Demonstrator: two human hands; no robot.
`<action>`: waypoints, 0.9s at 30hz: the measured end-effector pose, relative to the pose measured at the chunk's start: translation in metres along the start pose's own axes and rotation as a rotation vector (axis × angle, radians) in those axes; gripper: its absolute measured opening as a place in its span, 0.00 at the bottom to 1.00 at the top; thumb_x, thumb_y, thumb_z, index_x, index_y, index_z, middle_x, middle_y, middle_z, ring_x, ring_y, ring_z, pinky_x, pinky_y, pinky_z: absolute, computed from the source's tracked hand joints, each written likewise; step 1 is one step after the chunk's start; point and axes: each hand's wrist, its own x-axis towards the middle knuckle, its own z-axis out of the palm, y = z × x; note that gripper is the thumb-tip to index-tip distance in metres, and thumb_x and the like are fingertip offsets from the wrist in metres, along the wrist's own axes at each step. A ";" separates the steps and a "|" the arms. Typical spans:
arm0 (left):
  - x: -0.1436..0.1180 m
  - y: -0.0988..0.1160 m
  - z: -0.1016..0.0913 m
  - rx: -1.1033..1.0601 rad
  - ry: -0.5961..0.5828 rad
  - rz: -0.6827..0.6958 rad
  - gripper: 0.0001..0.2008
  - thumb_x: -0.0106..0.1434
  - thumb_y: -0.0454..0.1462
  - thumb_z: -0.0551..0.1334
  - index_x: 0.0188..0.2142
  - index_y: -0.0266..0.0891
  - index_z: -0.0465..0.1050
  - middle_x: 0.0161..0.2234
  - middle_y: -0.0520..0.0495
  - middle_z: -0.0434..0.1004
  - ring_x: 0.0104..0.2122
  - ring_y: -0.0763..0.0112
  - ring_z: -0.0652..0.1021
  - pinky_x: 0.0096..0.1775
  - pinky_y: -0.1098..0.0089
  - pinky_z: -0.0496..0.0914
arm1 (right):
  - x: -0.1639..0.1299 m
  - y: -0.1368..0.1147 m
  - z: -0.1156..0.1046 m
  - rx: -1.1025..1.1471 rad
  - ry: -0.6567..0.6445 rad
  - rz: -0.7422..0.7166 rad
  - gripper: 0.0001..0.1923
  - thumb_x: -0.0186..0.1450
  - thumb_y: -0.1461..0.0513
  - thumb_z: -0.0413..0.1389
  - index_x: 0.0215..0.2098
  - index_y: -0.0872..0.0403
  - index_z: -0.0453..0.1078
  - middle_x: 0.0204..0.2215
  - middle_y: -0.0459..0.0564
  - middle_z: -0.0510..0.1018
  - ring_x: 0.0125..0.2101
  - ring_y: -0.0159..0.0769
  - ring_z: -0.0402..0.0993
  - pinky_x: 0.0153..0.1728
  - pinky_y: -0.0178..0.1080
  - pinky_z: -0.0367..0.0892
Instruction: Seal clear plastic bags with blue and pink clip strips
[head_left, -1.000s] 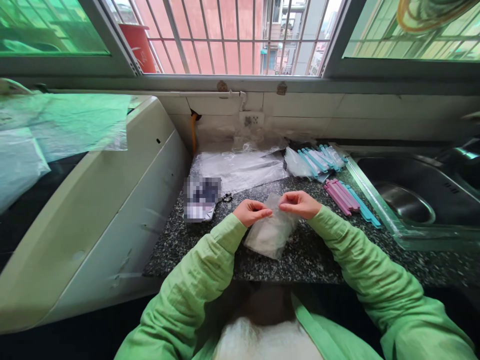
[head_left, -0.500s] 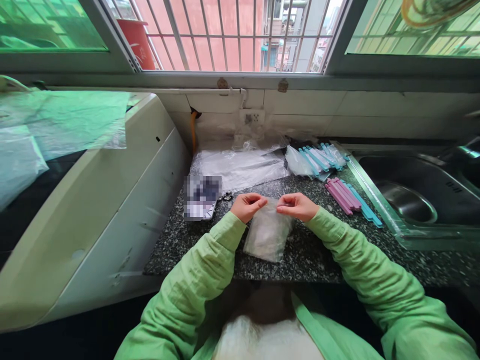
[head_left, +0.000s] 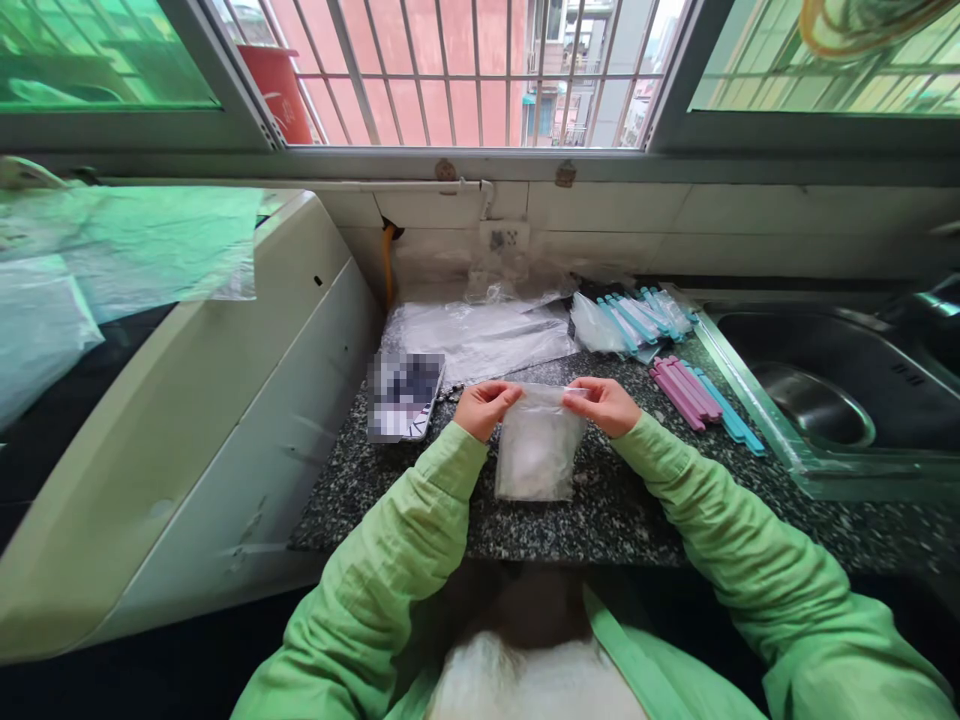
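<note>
A small clear plastic bag [head_left: 537, 450] with whitish contents hangs upright over the speckled granite counter [head_left: 622, 515]. My left hand [head_left: 484, 407] pinches its top left corner and my right hand [head_left: 606, 404] pinches its top right corner, stretching the top edge flat between them. Both arms wear green sleeves.
Pink and teal sealing clips [head_left: 697, 395] lie right of my hands, with more teal clips in plastic [head_left: 634, 320] behind. Flat clear bags [head_left: 480, 335] lie at the back, a blurred item [head_left: 405, 395] at left. A steel sink [head_left: 817, 400] sits right, a white appliance [head_left: 187, 400] left.
My hands moved apart to the bag's top corners and lifted it; the bag went from lying slanted on the counter to hanging straight with its top edge taut.
</note>
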 end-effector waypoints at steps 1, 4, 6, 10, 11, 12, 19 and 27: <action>0.001 -0.001 0.000 -0.009 0.007 -0.002 0.20 0.31 0.49 0.69 0.17 0.34 0.73 0.11 0.55 0.64 0.12 0.83 0.59 0.16 0.76 0.53 | 0.000 0.000 0.000 0.007 0.022 -0.016 0.25 0.40 0.44 0.60 0.20 0.57 0.65 0.15 0.41 0.64 0.19 0.24 0.56 0.21 0.32 0.51; 0.001 -0.004 -0.001 -0.022 0.012 -0.010 0.19 0.31 0.48 0.69 0.17 0.34 0.73 0.12 0.54 0.66 0.12 0.83 0.60 0.16 0.76 0.54 | 0.001 0.000 -0.001 0.007 0.075 -0.055 0.25 0.40 0.44 0.60 0.19 0.57 0.64 0.15 0.41 0.64 0.19 0.25 0.55 0.21 0.32 0.51; 0.001 -0.005 -0.001 -0.025 -0.001 -0.012 0.19 0.32 0.48 0.69 0.17 0.34 0.73 0.12 0.54 0.67 0.13 0.83 0.61 0.16 0.76 0.54 | 0.001 -0.001 -0.001 -0.001 0.096 -0.075 0.24 0.41 0.44 0.59 0.19 0.57 0.64 0.15 0.41 0.64 0.19 0.25 0.55 0.21 0.32 0.51; 0.001 -0.006 -0.001 -0.029 -0.033 0.020 0.18 0.33 0.47 0.69 0.16 0.34 0.72 0.11 0.55 0.64 0.13 0.83 0.60 0.16 0.77 0.54 | 0.000 -0.002 -0.001 -0.015 0.137 -0.121 0.24 0.42 0.44 0.59 0.20 0.57 0.65 0.16 0.42 0.64 0.19 0.25 0.56 0.22 0.33 0.53; 0.001 -0.006 -0.001 -0.029 -0.036 0.029 0.17 0.34 0.47 0.69 0.16 0.34 0.72 0.11 0.55 0.64 0.13 0.83 0.60 0.16 0.77 0.54 | 0.000 -0.002 -0.001 -0.015 0.137 -0.125 0.24 0.42 0.44 0.59 0.20 0.57 0.65 0.16 0.42 0.65 0.20 0.25 0.56 0.22 0.33 0.53; 0.000 -0.006 -0.001 -0.029 -0.037 0.033 0.17 0.34 0.47 0.69 0.16 0.34 0.72 0.11 0.55 0.64 0.13 0.83 0.60 0.16 0.77 0.54 | 0.000 -0.002 -0.001 -0.016 0.131 -0.126 0.24 0.41 0.44 0.59 0.20 0.56 0.65 0.16 0.42 0.65 0.20 0.25 0.57 0.22 0.33 0.53; 0.000 -0.004 -0.001 -0.020 -0.022 0.012 0.17 0.33 0.47 0.69 0.16 0.34 0.72 0.12 0.54 0.67 0.13 0.83 0.61 0.16 0.77 0.55 | -0.001 -0.002 -0.004 -0.034 0.147 -0.157 0.25 0.44 0.41 0.56 0.19 0.56 0.65 0.14 0.42 0.63 0.18 0.25 0.56 0.21 0.33 0.54; 0.000 -0.004 0.000 0.008 -0.037 0.024 0.19 0.33 0.48 0.68 0.17 0.34 0.72 0.11 0.55 0.65 0.13 0.83 0.60 0.17 0.76 0.54 | 0.001 -0.001 -0.004 -0.056 0.256 -0.196 0.21 0.45 0.45 0.58 0.19 0.56 0.66 0.14 0.42 0.65 0.18 0.25 0.57 0.20 0.33 0.56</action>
